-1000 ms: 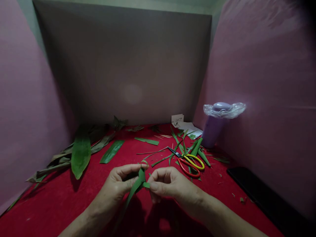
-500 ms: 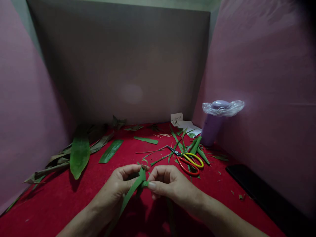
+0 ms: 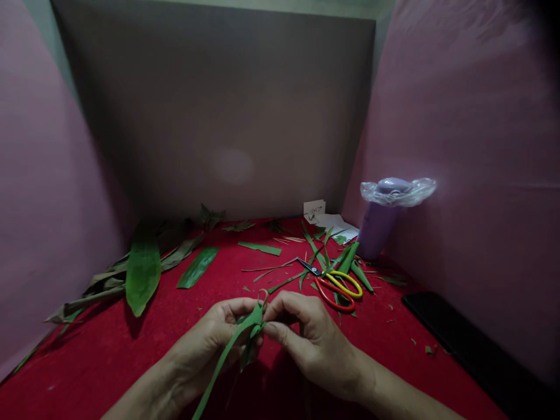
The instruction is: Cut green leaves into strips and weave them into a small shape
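Low in the middle of the head view, my left hand (image 3: 219,332) is closed on a folded green leaf strip (image 3: 236,338). One long end of the strip trails down toward the bottom edge, and a thin curl stands up at its top. My right hand (image 3: 306,335) pinches the folded part of the same strip from the right, thumb and forefinger together. Some of the fold is hidden behind the fingers. Beyond my right hand lie scissors (image 3: 339,286) with one red and one yellow handle, their dark blades partly apart.
Leaf scraps (image 3: 345,259) lie around the scissors. At the left are a broad green leaf (image 3: 143,271) and dried leaves (image 3: 96,291). A purple container (image 3: 376,227) with clear plastic on top stands at the right, near white paper (image 3: 336,224). A black flat object (image 3: 459,335) lies at the right edge.
My right hand has turned, its fingers now curled closer over the fold. The leaf strip has tilted and shifted slightly right, with its long end hanging lower left.
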Demonstrator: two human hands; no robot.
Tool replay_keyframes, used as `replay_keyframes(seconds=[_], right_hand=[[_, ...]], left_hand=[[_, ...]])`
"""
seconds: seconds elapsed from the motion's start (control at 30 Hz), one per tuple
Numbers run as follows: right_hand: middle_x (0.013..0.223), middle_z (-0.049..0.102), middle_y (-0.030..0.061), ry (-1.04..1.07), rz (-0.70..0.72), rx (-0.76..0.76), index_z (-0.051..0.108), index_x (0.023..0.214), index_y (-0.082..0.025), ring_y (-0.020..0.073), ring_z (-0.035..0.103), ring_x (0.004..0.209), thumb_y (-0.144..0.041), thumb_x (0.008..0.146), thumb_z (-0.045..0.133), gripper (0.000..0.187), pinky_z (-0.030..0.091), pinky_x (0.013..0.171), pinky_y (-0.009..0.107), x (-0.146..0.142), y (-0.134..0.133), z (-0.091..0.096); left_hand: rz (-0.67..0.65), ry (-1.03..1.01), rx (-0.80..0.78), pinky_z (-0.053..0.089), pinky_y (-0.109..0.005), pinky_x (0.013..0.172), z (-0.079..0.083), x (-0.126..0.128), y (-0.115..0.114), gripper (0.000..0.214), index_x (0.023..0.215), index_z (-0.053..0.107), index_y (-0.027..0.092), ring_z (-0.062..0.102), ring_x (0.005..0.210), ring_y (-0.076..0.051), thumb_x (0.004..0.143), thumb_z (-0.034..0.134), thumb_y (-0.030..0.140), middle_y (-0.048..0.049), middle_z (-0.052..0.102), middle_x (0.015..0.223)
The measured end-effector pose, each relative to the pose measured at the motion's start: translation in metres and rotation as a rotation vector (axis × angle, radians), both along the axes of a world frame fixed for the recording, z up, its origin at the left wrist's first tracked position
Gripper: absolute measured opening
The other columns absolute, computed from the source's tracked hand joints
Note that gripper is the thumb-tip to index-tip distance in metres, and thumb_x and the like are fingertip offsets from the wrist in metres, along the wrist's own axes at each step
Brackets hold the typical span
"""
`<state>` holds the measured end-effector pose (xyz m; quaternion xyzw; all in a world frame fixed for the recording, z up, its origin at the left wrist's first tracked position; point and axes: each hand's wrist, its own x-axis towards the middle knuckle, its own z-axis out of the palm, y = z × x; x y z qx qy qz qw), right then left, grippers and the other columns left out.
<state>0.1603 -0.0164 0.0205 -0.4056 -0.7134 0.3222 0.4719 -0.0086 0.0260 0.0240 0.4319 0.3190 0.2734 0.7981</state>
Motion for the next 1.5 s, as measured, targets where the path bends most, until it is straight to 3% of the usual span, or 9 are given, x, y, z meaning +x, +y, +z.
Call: replay_keyframes(seconds=[0.27,0.47,0.57,0.67,0.8,0.97,1.17,1.4,1.5], right_hand=[[0.071,0.061,-0.0002,0.004,-0.017,0.042,0.060,0.079,-0.018,0.0115,0.055,0.067,-0.015,0.080,0.057,0.004,0.044,0.065,0.025,-0.001,-0.001,-0.002],[0.074,0.062,-0.0005,0.092,0.052,-0.019,0.059,0.083,-0.017,0.0104,0.057,0.068,-0.014,0.081,0.055,0.005,0.046,0.065,0.023,-0.001,-0.004,0.006],[0.078,0.061,-0.0001,0.040,0.060,-0.004,0.057,0.090,-0.018,0.0115,0.056,0.071,-0.016,0.077,0.060,0.013,0.046,0.067,0.024,0.000,-0.006,0.008],[0.081,0.060,0.0015,-0.049,0.021,0.096,0.055,0.094,-0.019,0.0136,0.055,0.073,-0.016,0.076,0.061,0.019,0.045,0.068,0.027,0.001,-0.006,0.005],[0.080,0.059,0.0044,-0.155,-0.066,0.303,0.057,0.092,-0.019,0.0158,0.053,0.072,-0.015,0.082,0.051,0.012,0.041,0.067,0.030,0.002,-0.003,-0.002],[0.079,0.060,0.0068,-0.278,-0.074,0.366,0.060,0.090,-0.016,0.0173,0.052,0.072,-0.017,0.085,0.048,0.013,0.038,0.065,0.032,0.003,-0.003,-0.002],[0.073,0.060,0.0044,-0.227,-0.106,0.284,0.061,0.084,-0.016,0.0153,0.052,0.067,-0.020,0.085,0.049,0.012,0.037,0.065,0.030,0.003,-0.002,0.001],[0.066,0.056,0.0006,-0.081,-0.118,0.087,0.061,0.075,-0.016,0.0113,0.049,0.060,-0.019,0.083,0.052,0.012,0.038,0.058,0.024,0.002,0.001,0.003],[0.063,0.054,-0.0005,-0.064,-0.120,0.064,0.059,0.071,-0.016,0.0104,0.047,0.057,-0.018,0.081,0.053,0.012,0.038,0.056,0.023,0.002,0.002,0.003]], left_hand=[[0.012,-0.055,-0.027,0.035,-0.017,0.050,-0.006,0.000,0.002,0.029,0.088,0.063,0.015,0.044,0.048,-0.003,0.062,0.071,0.005,0.0023,0.055,0.062],[0.018,-0.122,-0.072,0.039,-0.018,0.053,-0.008,-0.002,0.004,0.031,0.087,0.060,0.015,0.051,0.052,-0.006,0.060,0.073,0.005,0.0002,0.059,0.067],[0.028,-0.139,-0.047,0.041,-0.019,0.056,-0.006,-0.002,0.003,0.031,0.089,0.059,0.014,0.055,0.058,-0.008,0.062,0.072,0.006,-0.0036,0.062,0.075],[0.038,-0.125,-0.034,0.042,-0.021,0.059,-0.006,-0.001,0.004,0.031,0.090,0.059,0.015,0.057,0.062,-0.010,0.062,0.070,0.004,-0.0055,0.064,0.079],[0.071,-0.128,-0.051,0.042,-0.018,0.054,-0.007,-0.001,0.005,0.038,0.089,0.059,0.016,0.054,0.051,-0.006,0.057,0.072,0.001,0.0003,0.062,0.067],[0.147,-0.051,0.010,0.040,-0.016,0.048,-0.004,-0.001,0.004,0.039,0.087,0.058,0.016,0.054,0.047,-0.006,0.055,0.072,0.001,0.0018,0.062,0.061],[0.227,-0.003,0.066,0.034,-0.014,0.044,0.001,0.000,0.002,0.030,0.082,0.056,0.017,0.051,0.044,-0.005,0.059,0.070,0.003,0.0027,0.060,0.057],[0.032,-0.093,-0.063,0.036,-0.018,0.050,-0.007,-0.001,0.004,0.031,0.083,0.056,0.016,0.051,0.048,-0.006,0.059,0.066,-0.001,0.0025,0.059,0.058],[0.036,-0.090,-0.056,0.036,-0.018,0.049,-0.009,-0.001,0.005,0.030,0.081,0.056,0.016,0.050,0.048,-0.006,0.058,0.067,0.000,0.0027,0.058,0.057]])
